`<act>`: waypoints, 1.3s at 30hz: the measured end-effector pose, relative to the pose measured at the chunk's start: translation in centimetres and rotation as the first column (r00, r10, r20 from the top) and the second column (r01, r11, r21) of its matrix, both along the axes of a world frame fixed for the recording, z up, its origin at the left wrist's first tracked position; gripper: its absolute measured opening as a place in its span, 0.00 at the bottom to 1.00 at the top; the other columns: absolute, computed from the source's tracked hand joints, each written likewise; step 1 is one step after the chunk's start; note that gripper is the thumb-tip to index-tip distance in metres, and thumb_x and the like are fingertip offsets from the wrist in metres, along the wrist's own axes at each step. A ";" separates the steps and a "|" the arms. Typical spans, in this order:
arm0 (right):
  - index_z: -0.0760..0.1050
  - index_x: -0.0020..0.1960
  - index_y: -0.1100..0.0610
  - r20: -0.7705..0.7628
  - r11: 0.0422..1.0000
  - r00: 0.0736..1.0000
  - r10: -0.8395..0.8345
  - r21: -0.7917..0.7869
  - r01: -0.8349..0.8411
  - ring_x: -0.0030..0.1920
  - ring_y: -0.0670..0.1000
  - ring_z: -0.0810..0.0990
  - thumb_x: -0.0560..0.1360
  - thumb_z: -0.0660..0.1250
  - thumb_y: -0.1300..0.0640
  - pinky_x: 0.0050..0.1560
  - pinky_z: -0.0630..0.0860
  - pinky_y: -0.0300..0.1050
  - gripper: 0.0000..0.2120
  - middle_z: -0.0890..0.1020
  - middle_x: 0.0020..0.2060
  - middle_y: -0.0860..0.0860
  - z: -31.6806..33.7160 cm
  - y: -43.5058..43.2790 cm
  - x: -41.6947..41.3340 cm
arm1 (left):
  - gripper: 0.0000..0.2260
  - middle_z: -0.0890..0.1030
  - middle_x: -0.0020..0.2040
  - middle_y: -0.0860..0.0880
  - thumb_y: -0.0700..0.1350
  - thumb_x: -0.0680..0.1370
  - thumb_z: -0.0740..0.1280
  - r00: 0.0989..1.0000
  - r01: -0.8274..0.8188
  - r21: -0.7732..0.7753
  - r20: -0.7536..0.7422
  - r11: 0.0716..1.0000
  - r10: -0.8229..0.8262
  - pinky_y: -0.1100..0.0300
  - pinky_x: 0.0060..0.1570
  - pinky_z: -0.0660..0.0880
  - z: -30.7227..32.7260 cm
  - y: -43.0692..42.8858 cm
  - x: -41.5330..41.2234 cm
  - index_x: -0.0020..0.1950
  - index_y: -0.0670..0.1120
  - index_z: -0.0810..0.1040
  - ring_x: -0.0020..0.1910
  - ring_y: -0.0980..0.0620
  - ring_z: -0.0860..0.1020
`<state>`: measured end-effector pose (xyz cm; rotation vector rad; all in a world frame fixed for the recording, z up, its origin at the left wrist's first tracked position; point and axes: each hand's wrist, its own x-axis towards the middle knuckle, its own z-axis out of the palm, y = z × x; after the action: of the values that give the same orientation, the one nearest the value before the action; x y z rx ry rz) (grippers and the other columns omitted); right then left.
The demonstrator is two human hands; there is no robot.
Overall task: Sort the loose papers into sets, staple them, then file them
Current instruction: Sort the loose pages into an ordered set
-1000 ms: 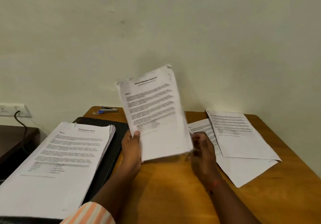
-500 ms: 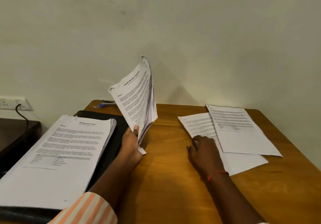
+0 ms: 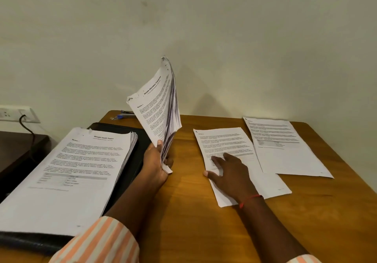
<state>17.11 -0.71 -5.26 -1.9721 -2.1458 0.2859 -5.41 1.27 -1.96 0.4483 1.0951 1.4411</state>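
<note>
My left hand (image 3: 156, 160) grips the bottom corner of a sheaf of printed papers (image 3: 158, 107), held upright above the wooden table (image 3: 193, 211). My right hand (image 3: 229, 171) rests flat with spread fingers on a loose printed sheet (image 3: 226, 140) lying on the table. A second loose sheet (image 3: 285, 150) lies to its right, slightly overlapping it. A thick stack of papers (image 3: 67, 173) sits on a black folder (image 3: 130, 160) at the left. A blue stapler (image 3: 124, 115) lies at the table's far left corner, partly hidden by the sheaf.
A pale wall rises right behind the table. A wall socket (image 3: 18, 114) with a black cable is at the left, above a dark side surface (image 3: 18, 150). The table's right edge runs diagonally past the second sheet.
My left hand swung the sheaf leftward and turned it edge-on. My right hand let go of it, dropped onto the loose sheet, and has drawn that sheet toward me.
</note>
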 end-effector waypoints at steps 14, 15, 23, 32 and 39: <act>0.59 0.79 0.42 0.009 0.999 1.000 -0.030 0.016 0.029 0.79 0.57 0.55 0.77 0.53 0.28 0.76 0.54 0.58 0.35 0.59 0.80 0.53 0.8 -0.9 -1.1 | 0.13 0.74 0.35 0.53 0.50 0.86 0.56 0.999 0.003 -0.011 -0.047 1.000 -0.004 0.67 0.20 0.70 0.3 -0.4 -0.2 0.44 0.50 0.73 0.20 0.61 0.74; 0.62 0.78 0.44 -0.046 0.995 0.996 -0.071 0.066 0.074 0.78 0.56 0.58 0.77 0.55 0.29 0.75 0.57 0.58 0.34 0.62 0.78 0.53 1.1 -0.9 -1.2 | 0.12 0.74 0.34 0.53 0.50 0.86 0.56 0.998 0.007 -0.014 -0.056 1.000 -0.008 0.68 0.20 0.70 0.3 -0.4 -0.2 0.44 0.50 0.73 0.20 0.61 0.74; 0.60 0.79 0.44 -0.007 0.880 0.886 -0.465 0.110 0.462 0.80 0.64 0.48 0.80 0.60 0.37 0.77 0.49 0.63 0.30 0.52 0.80 0.62 1.0 0.2 2.6 | 0.12 0.77 0.25 0.58 0.50 0.85 0.57 0.999 0.010 -0.016 -0.036 1.000 -0.011 0.68 0.20 0.71 0.4 -0.2 -0.2 0.45 0.50 0.73 0.20 0.61 0.75; 0.77 0.62 0.60 -0.046 0.878 0.900 -0.434 0.200 0.434 0.62 0.60 0.75 0.81 0.60 0.57 0.62 0.72 0.55 0.13 0.80 0.60 0.57 0.2 0.8 3.8 | 0.13 0.76 0.23 0.57 0.49 0.86 0.55 0.999 0.031 -0.013 -0.034 0.999 -0.032 0.69 0.19 0.68 0.4 -0.3 -0.2 0.43 0.50 0.71 0.19 0.61 0.73; 0.79 0.64 0.60 -0.248 0.893 0.961 -0.125 0.394 0.218 0.59 0.56 0.78 0.79 0.69 0.58 0.59 0.73 0.46 0.14 0.82 0.58 0.57 2.5 -0.7 1.2 | 0.13 0.75 0.23 0.57 0.48 0.86 0.55 0.999 0.028 -0.004 -0.039 1.000 -0.028 0.69 0.19 0.68 -0.2 0.0 -0.3 0.43 0.50 0.71 0.19 0.61 0.73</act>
<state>18.31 -1.38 -2.79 -1.7717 -1.7072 0.0035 -5.68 1.30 -2.12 0.4889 1.1183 1.4112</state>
